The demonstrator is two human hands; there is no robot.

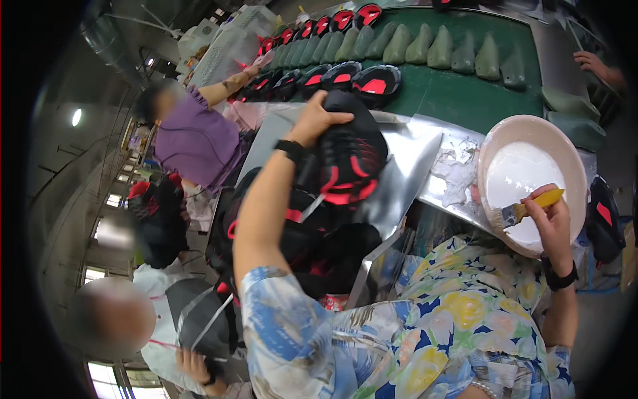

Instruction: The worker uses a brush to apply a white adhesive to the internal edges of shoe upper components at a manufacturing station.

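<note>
Shoe (347, 147) is being clasped by curled left fingers (320, 100); brush (514, 214) is being pinched by right fingers (534, 212) at basin (573, 166) near-left edge.

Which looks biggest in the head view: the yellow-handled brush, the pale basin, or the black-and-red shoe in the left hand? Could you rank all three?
Largest to smallest, as they look there:
1. Pale basin
2. Black-and-red shoe
3. Yellow-handled brush
</note>
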